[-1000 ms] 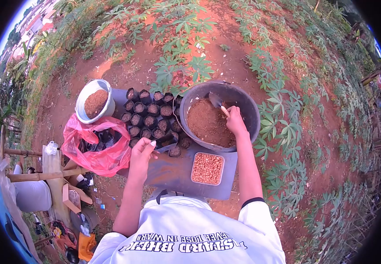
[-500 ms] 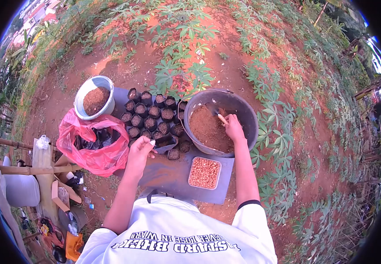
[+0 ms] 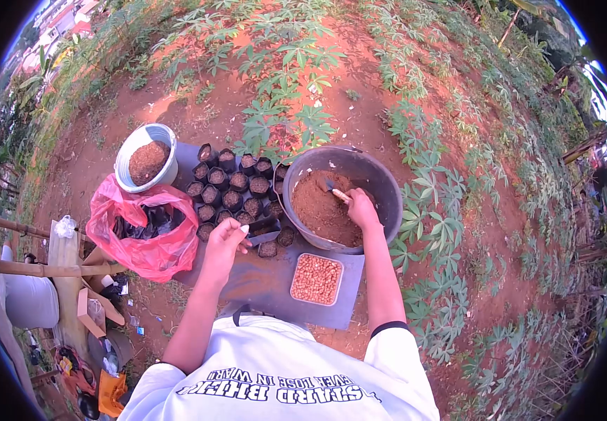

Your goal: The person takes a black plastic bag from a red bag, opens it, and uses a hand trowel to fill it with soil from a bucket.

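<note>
My right hand (image 3: 361,209) is closed around the light wooden handle of a small trowel (image 3: 340,194). The trowel's blade meets the brown soil (image 3: 321,210) inside a large dark bucket (image 3: 386,184). Left of the bucket, my left hand (image 3: 225,241) pinches the edge of a black planting bag (image 3: 265,228), whose mouth tilts toward the bucket; its inside is too dark to make out. Behind that bag stand several soil-filled black planting bags (image 3: 239,182) in close rows. A clear square tub of orange-brown seeds (image 3: 317,279) lies in front of the bucket.
On the left, a pale bucket (image 3: 127,158) holds more soil. A pink plastic bag (image 3: 170,256) with black plastic inside sits in front of it. Everything stands on a grey table (image 3: 261,285). Leafy green plants (image 3: 426,182) grow close on the right; bamboo poles (image 3: 58,268) cross at the left.
The camera view has shifted slightly, so the table things appear farther left. The trowel has turned in my right hand and its blade now shows in the soil. My left hand keeps its hold.
</note>
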Tool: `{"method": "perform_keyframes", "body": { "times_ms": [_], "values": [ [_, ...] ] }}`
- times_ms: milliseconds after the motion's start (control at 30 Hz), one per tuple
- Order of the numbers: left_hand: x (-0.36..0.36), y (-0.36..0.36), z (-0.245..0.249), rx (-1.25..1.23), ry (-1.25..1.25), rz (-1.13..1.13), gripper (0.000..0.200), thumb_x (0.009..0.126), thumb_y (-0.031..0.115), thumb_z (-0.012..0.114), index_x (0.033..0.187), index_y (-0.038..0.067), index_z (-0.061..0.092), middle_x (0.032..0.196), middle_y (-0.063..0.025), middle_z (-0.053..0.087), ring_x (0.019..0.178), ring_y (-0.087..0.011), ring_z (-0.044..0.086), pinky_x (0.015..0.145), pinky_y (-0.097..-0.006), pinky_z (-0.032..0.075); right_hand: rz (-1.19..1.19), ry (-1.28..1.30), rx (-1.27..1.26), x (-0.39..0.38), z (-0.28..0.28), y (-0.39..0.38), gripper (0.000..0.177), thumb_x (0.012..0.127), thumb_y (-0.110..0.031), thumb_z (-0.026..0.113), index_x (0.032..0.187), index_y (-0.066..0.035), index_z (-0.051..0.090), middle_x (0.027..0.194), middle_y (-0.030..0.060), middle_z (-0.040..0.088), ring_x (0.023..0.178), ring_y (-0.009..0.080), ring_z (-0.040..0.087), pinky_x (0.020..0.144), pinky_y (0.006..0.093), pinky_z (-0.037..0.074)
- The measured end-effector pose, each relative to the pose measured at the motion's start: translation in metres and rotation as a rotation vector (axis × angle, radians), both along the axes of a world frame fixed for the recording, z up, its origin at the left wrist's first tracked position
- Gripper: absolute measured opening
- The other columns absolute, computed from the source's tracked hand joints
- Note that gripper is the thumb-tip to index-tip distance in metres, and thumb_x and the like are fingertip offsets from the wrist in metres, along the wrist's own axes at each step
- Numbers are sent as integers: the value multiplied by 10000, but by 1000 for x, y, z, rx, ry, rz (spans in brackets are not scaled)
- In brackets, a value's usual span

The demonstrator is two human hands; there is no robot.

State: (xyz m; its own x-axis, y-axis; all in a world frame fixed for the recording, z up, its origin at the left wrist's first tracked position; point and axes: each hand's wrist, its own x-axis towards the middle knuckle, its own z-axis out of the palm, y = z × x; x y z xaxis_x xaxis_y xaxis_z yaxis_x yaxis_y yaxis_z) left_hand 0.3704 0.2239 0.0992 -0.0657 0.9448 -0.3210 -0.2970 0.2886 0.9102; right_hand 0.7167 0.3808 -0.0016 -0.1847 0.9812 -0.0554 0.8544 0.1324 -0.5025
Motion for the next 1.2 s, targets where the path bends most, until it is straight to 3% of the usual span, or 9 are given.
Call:
{"method": "perform_keyframes", "body": {
  "times_ms": [400, 867, 900, 1033, 1200],
  "values": [
    [-2, -3, 4, 53, -44, -5, 151, 973, 143, 600, 844, 93, 541, 761, 14, 572, 729, -87, 604, 631, -239, 466, -23, -16, 40, -2, 0, -3, 194, 918, -54, 541, 1048, 6, 673, 1051, 216, 623, 1030, 398, 608, 924, 469, 474],
    [-48, -7, 7, 96, -131, -69, 93, 970, 123, 610, 901, 79, 565, 809, 13, 583, 714, -93, 622, 644, -239, 495, -43, -116, 105, -1, 36, -43, 191, 871, -21, 600, 1054, -13, 655, 1085, 175, 593, 1042, 382, 614, 904, 471, 496],
    [-51, -8, 9, 104, -163, -71, 86, 971, 120, 606, 909, 77, 565, 817, 9, 589, 708, -96, 623, 647, -242, 498, -46, -84, 171, 1, 36, -51, 190, 856, -12, 616, 1045, 7, 631, 1019, 180, 586, 994, 388, 603, 873, 460, 488],
    [-62, -6, 8, 133, -222, -132, 66, 975, 115, 595, 933, 73, 567, 845, -2, 609, 715, -99, 626, 651, -248, 500, -156, -9, 141, -6, 61, -75, 201, 872, 1, 594, 1068, 1, 635, 1052, 175, 585, 1032, 378, 603, 914, 450, 483],
    [-58, 4, 5, 102, -206, -231, 72, 986, 117, 580, 932, 71, 574, 859, 0, 617, 752, -88, 616, 668, -247, 493, -147, 98, 284, -7, 84, -105, 203, 874, 29, 581, 1073, 13, 616, 1018, 164, 568, 987, 366, 587, 872, 420, 470]
  ]
}}
